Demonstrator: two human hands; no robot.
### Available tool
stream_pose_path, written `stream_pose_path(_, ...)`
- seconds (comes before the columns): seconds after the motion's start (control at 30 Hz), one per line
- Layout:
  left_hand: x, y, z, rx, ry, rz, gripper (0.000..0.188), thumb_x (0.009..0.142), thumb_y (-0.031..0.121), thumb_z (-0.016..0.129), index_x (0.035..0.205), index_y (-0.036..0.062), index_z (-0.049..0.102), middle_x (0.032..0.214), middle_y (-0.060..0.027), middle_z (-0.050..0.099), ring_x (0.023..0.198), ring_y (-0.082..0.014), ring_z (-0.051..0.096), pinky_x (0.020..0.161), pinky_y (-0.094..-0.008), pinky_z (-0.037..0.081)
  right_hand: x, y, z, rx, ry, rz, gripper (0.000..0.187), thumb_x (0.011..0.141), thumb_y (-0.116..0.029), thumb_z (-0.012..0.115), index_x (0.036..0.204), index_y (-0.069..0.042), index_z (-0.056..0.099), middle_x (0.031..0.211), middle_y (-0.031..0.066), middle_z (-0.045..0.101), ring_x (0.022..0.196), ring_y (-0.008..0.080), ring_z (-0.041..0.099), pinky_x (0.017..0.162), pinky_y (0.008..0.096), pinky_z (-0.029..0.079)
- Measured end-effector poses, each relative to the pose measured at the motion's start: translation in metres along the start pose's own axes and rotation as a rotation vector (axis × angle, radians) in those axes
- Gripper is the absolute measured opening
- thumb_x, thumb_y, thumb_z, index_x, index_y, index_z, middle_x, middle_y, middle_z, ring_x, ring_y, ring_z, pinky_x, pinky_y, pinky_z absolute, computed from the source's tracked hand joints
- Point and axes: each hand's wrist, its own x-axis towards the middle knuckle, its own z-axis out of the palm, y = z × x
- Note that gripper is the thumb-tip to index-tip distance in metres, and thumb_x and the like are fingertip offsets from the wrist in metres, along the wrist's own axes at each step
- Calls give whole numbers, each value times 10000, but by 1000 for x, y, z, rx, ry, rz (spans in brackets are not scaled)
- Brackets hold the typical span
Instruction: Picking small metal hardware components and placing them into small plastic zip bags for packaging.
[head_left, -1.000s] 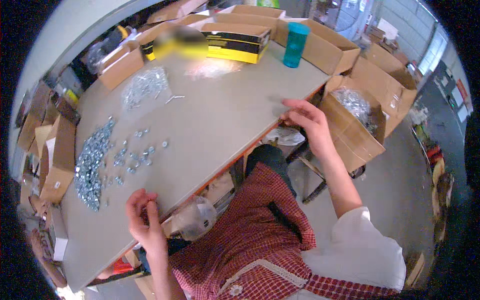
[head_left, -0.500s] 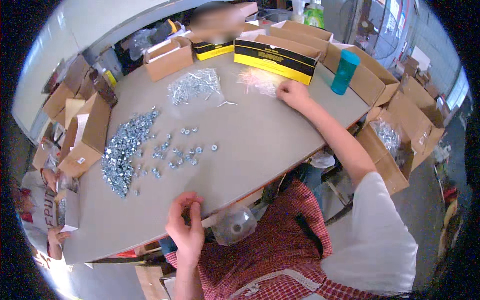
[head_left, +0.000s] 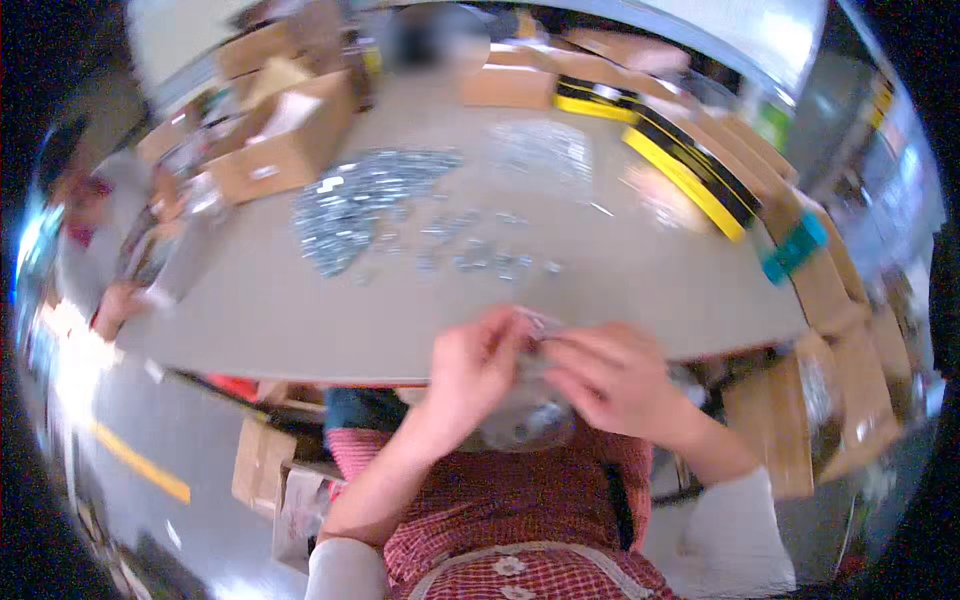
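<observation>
Motion smears this moment. Near the table's front edge my left hand (head_left: 475,370) and my right hand (head_left: 610,380) meet, fingers closed around a small pale, shiny thing (head_left: 538,324) too blurred to name. Below them hangs a clear plastic container or bag (head_left: 525,428) at the edge. Beyond my hands, loose silvery nuts (head_left: 480,255) lie scattered beside a large heap of silvery nuts (head_left: 350,200). Farther back is a pile of silvery screws (head_left: 545,155) on clear plastic. To its right lies a pile of thin, clear, pinkish pieces (head_left: 665,195).
Cardboard boxes (head_left: 285,135) stand at the far left, with a black and yellow box (head_left: 690,165) on the right. A teal bottle (head_left: 795,248) stands by the right boxes. At the left end shows another person's hand (head_left: 118,305) beside a white box.
My right hand has come back from the pinkish pile to meet my left hand. The left hand has closed, and the pale thing now shows between them. The view has turned left.
</observation>
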Motion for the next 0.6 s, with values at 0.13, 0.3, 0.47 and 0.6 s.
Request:
stream_pose_path(0.13,-52,-11,-24,-46,-121,108,128,924,115,620,990,37,697,866,-102,715,793,-139,658,730,-326,536,22,-23,9,469,-158,386,201,847,-117,712,1019,-26,664,983,111,681,907,265,670,810,372,531)
stream_pose_path(0.3,-87,-4,-36,139,77,139,151,874,153,666,990,59,688,858,-151,682,803,-322,681,704,-406,537,11,-38,18,638,-264,500,98,839,-64,678,919,-6,676,826,99,686,758,167,641,714,304,507)
stream_pose_path(0.47,-114,-11,-45,171,165,144,155,869,165,668,981,59,673,863,-146,664,813,-336,659,707,-419,525,12,-46,29,979,-546,580,92,849,40,636,934,6,627,837,44,670,742,110,635,687,256,510)
stream_pose_path(0.6,-118,0,-52,146,87,96,193,870,174,668,1022,56,656,886,-146,660,837,-344,651,728,-422,527,36,-70,4,1028,-711,561,81,900,-72,613,877,6,607,782,68,633,686,125,586,626,259,466)
